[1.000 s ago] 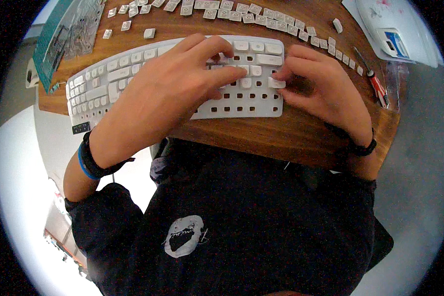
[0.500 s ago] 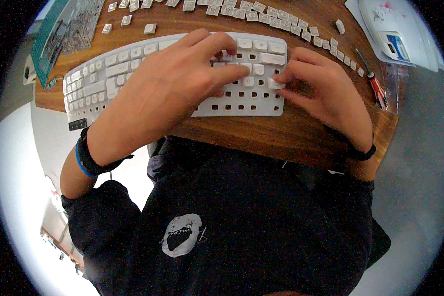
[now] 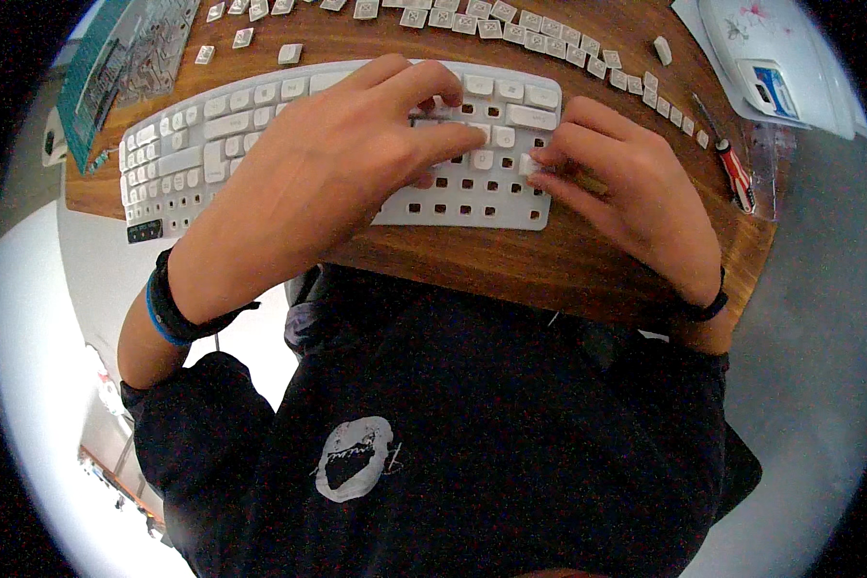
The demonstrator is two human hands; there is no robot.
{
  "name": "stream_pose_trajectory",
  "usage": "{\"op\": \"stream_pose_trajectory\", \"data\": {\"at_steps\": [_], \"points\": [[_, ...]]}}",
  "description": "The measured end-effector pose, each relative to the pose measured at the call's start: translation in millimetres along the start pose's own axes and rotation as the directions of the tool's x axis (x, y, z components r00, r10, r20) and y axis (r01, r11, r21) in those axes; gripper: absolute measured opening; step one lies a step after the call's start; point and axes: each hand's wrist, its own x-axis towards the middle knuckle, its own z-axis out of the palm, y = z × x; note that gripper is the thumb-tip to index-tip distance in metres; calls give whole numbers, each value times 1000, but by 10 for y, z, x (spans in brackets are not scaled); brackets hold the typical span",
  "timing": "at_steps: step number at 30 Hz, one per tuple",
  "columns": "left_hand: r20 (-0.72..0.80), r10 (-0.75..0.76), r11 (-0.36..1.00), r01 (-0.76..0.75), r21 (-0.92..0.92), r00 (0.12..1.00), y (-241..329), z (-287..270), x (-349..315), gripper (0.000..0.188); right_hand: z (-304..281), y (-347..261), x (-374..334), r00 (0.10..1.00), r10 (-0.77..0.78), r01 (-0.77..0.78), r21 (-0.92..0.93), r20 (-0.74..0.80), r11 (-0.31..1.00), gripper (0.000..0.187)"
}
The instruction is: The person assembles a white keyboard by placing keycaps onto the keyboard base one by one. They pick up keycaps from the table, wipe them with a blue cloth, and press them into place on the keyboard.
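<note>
A white keyboard (image 3: pixel 458 223) lies across the wooden table, with white keycaps on much of it and bare dark switch sockets at its lower right. My left hand (image 3: pixel 337 164) rests over the middle of the keyboard, fingers bent and apart, its thumb tip against a keycap (image 3: pixel 504 137)'s neighbour. What lies under the palm is hidden. At the keyboard's right edge, my right hand (image 3: pixel 631 183) pinches a white keycap (image 3: pixel 528 165) between thumb and fingers, over the right column of sockets.
Loose white keycaps (image 3: pixel 491 27) run in curved rows along the far side of the table (image 3: pixel 433 260). A screwdriver (image 3: pixel 735 173) with a red handle lies at the right, near a translucent container (image 3: pixel 780 48). Green and clear sheets (image 3: pixel 106 82) stand at the far left.
The keyboard has shifted slightly left. My right hand has moved a little left with it, still pinching the keycap. My left hand has hardly moved.
</note>
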Motion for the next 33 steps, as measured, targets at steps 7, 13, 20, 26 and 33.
{"op": "stream_pose_trajectory", "data": {"at_steps": [7, 13, 20, 26, 33], "points": [[-18, 41, 999, -41, 27, 999, -37, 5, 26, 50, 14, -27, 4, 999, -21, 20, -35, -39, 999, 19], [-36, 57, 997, -55, 54, 998, -28, 8, 26, 50, 47, -67, 55, 997, -64, 60, -121, -37, 991, 18], [-29, 55, 998, -54, 29, 998, -54, -5, 13, 48, -8, -51, 0, 998, 52, -48, -95, 34, 994, 22], [-22, 46, 999, -45, 20, 999, -80, 15, 2, 47, -23, -97, 13, 998, 55, -51, -102, 38, 993, 22], [-33, 53, 998, -52, 30, 998, -115, 44, -24, 50, -131, 200, 39, 987, 88, -109, 156, 134, 982, 21]]}}
